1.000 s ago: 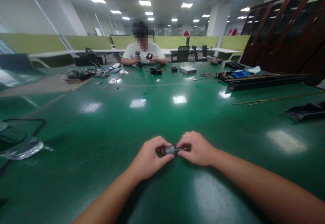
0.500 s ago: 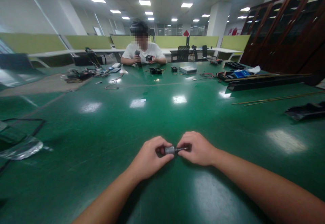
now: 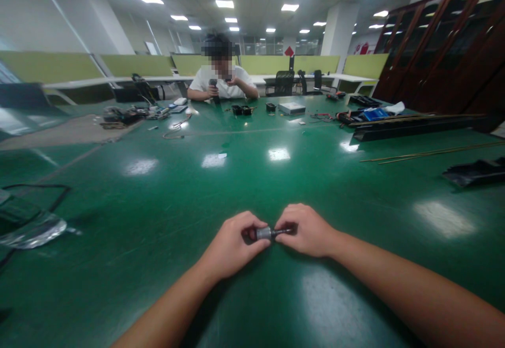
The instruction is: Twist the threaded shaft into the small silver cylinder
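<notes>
Low in the middle of the head view, my left hand (image 3: 234, 244) closes round a short grey metal cylinder (image 3: 264, 233), gripping it between thumb and fingers. From the cylinder's right side a thin dark shaft (image 3: 281, 231) points toward my right hand (image 3: 305, 231). The fingers of that hand pinch the shaft, and its far end is hidden among them. Cylinder and shaft lie roughly level, just above the green tabletop (image 3: 236, 190). Whether they are one piece or two I cannot tell.
Across the table a person in a white shirt (image 3: 201, 82) holds a dark tool. Near them are small black boxes (image 3: 241, 110) and a grey box (image 3: 292, 108). Electronics clutter (image 3: 130, 114) lies far left, a black channel (image 3: 410, 127) right, and clear plastic (image 3: 37, 232) near left.
Both my hands and the piece between them stay put. Across the table, the person's hand on the right side has risen toward the face.
</notes>
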The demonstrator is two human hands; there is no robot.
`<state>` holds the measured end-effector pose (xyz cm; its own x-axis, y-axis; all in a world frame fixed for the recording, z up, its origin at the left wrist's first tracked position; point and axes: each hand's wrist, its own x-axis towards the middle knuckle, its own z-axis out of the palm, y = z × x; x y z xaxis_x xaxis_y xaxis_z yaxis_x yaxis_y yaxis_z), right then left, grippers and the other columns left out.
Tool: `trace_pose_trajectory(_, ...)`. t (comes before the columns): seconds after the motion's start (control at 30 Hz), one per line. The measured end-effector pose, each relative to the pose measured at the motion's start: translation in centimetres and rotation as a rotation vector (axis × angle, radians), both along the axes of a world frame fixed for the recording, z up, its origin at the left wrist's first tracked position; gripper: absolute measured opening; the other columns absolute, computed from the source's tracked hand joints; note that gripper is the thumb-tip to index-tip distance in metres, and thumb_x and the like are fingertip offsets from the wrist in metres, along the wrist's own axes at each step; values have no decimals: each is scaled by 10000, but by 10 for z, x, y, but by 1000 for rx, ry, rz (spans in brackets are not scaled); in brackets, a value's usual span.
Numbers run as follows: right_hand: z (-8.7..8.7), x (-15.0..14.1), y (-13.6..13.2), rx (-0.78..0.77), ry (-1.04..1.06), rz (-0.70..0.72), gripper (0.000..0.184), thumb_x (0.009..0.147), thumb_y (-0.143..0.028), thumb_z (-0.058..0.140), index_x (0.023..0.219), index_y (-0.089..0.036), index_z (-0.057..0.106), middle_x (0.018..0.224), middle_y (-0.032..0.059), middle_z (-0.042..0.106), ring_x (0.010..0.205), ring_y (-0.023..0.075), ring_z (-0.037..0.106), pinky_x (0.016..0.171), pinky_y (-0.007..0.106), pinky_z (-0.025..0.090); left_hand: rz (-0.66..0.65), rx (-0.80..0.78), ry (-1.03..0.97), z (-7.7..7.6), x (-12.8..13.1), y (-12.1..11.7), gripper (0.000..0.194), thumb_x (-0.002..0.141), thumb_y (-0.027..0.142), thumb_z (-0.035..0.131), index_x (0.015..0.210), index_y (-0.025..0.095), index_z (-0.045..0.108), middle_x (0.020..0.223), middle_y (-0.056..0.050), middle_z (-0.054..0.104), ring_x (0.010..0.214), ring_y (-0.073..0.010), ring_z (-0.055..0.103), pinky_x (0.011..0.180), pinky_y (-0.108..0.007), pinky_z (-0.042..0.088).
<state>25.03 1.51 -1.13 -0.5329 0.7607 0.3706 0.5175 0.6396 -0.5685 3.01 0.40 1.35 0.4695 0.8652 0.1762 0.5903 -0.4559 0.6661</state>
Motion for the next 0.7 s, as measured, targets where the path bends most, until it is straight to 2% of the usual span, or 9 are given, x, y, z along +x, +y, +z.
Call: trace_pose_trajectory(0.7,0,3,1,0,-8,-8,59,746,-211,742,792,-206,707,780,7,698,772,170,612,747,308,407,-5,1,0,-2,-1,0,150,765,226,725,905,176,702,801,-16,644,723,-159,597,666,-256,454)
